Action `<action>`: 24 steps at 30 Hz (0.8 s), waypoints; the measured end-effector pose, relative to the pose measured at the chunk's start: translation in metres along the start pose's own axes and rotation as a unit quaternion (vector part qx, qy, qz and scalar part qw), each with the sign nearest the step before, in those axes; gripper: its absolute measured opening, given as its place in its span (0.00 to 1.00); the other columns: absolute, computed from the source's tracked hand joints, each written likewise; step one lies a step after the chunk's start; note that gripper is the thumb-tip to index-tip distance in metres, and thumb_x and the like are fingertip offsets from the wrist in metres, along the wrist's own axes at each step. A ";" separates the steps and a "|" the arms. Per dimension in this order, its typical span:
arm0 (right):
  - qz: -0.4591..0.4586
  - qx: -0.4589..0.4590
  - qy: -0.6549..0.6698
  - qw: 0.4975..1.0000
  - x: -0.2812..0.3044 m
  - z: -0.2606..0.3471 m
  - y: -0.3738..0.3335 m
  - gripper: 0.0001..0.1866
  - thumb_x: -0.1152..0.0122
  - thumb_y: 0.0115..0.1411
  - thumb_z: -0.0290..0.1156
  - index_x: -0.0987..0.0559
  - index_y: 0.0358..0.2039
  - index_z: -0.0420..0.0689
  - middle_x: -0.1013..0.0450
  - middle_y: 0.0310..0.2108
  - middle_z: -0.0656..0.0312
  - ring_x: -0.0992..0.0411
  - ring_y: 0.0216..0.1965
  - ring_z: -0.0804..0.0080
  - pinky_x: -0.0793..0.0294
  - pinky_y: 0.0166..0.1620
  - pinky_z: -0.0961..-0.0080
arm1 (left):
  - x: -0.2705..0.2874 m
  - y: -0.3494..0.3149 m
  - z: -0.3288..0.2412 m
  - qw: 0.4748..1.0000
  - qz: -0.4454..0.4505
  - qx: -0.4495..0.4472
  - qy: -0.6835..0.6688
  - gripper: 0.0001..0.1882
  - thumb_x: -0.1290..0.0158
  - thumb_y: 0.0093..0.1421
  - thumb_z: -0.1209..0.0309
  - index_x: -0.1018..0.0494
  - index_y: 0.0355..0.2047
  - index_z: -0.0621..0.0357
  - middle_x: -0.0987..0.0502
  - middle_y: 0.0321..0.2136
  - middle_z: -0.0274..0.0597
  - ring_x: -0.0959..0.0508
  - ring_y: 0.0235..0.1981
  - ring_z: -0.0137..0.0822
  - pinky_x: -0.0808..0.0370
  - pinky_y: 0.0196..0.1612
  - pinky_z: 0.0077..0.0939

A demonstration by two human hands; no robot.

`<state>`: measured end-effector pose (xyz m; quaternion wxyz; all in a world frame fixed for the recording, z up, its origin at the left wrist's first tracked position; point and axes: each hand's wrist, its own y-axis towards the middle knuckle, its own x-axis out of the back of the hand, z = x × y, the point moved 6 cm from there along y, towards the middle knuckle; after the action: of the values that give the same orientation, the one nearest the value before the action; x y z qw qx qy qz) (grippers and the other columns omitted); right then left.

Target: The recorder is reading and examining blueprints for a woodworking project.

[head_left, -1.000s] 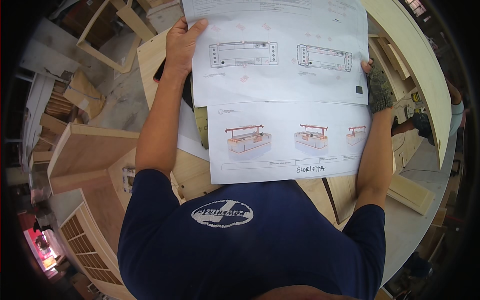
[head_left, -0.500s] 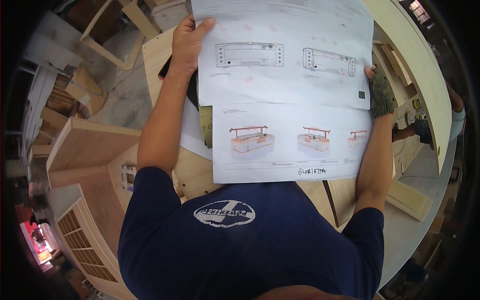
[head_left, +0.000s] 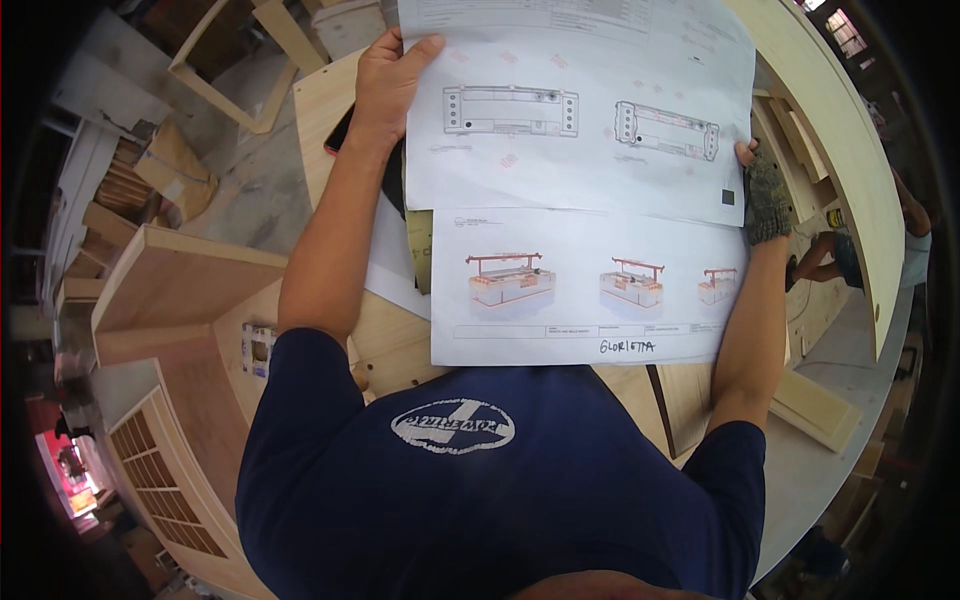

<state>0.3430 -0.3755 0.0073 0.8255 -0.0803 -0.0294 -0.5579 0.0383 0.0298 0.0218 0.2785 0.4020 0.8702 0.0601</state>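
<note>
A white drawing sheet (head_left: 560, 180) with line drawings of a long counter is held up between my two hands. My left hand (head_left: 388, 85) pinches its left edge, thumb in front. My right hand (head_left: 766, 195), in a dark fingerless glove, grips the right edge, with most of its fingers behind the paper. Below it lies a second printed sheet (head_left: 500, 340) with coloured views of a counter, partly covered by the upper one. A dark phone with a red edge (head_left: 340, 133) shows beside my left wrist. A yellowish sheet (head_left: 420, 255) peeks out behind the papers.
Wooden panels and a workbench top (head_left: 318, 100) lie beneath the papers. An open plywood cabinet (head_left: 190, 290) stands at left, near a slatted wooden frame (head_left: 160, 470). A curved pale panel (head_left: 835, 130) rises at right, with another person's arm (head_left: 820, 258) beside it.
The papers and both hands have shifted slightly right in the picture. Both hands keep their hold on the upper sheet. The other person's arm at right has moved.
</note>
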 end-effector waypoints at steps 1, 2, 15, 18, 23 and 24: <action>0.007 0.000 -0.009 1.000 -0.002 0.002 -0.002 0.23 0.31 0.53 0.36 0.27 0.47 0.44 0.28 0.39 0.65 0.29 0.39 0.78 0.26 0.41 0.78 | 0.000 0.000 -0.001 1.000 -0.003 0.000 0.011 0.11 0.43 0.60 0.77 0.27 0.42 0.66 0.20 0.37 0.44 0.20 0.32 0.28 0.21 0.37 0.22; 0.006 -0.001 -0.009 1.000 -0.002 0.001 -0.002 0.23 0.31 0.53 0.36 0.27 0.47 0.44 0.28 0.39 0.65 0.29 0.39 0.78 0.26 0.41 0.78 | 0.000 -0.001 -0.001 1.000 -0.003 0.001 0.011 0.11 0.43 0.60 0.77 0.27 0.42 0.66 0.20 0.37 0.44 0.20 0.32 0.28 0.21 0.37 0.22; 0.025 0.006 -0.037 0.999 -0.003 -0.001 0.003 0.28 0.34 0.55 0.41 0.29 0.52 0.39 0.28 0.38 0.61 0.28 0.34 0.77 0.23 0.36 0.79 | 0.004 0.004 0.003 1.000 0.016 0.010 0.011 0.11 0.43 0.60 0.76 0.27 0.43 0.63 0.20 0.39 0.42 0.20 0.36 0.30 0.22 0.41 0.24; 0.043 0.014 -0.041 0.998 -0.002 0.002 0.001 0.28 0.35 0.55 0.41 0.29 0.52 0.39 0.27 0.39 0.61 0.28 0.35 0.77 0.23 0.36 0.79 | 0.004 0.003 0.003 1.000 0.018 0.009 0.010 0.10 0.43 0.60 0.77 0.27 0.43 0.63 0.20 0.39 0.42 0.20 0.36 0.30 0.22 0.41 0.24; 0.004 0.009 -0.031 0.999 0.001 0.001 -0.004 0.27 0.35 0.55 0.40 0.28 0.51 0.39 0.28 0.39 0.62 0.28 0.37 0.77 0.23 0.36 0.79 | 0.000 0.002 0.006 1.000 0.016 0.004 0.006 0.10 0.42 0.60 0.76 0.27 0.42 0.63 0.20 0.38 0.41 0.20 0.36 0.29 0.22 0.41 0.23; -0.002 0.020 -0.023 1.000 0.008 -0.001 -0.002 0.27 0.34 0.55 0.40 0.28 0.51 0.38 0.28 0.39 0.62 0.28 0.38 0.77 0.23 0.37 0.78 | 0.002 0.007 0.012 1.000 0.006 0.007 0.027 0.10 0.42 0.60 0.76 0.27 0.42 0.63 0.20 0.38 0.41 0.20 0.36 0.29 0.22 0.41 0.22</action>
<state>0.3440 -0.3837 0.0073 0.8247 -0.0764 -0.0597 -0.5572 0.0477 0.0346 0.0130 0.2515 0.4075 0.8754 0.0662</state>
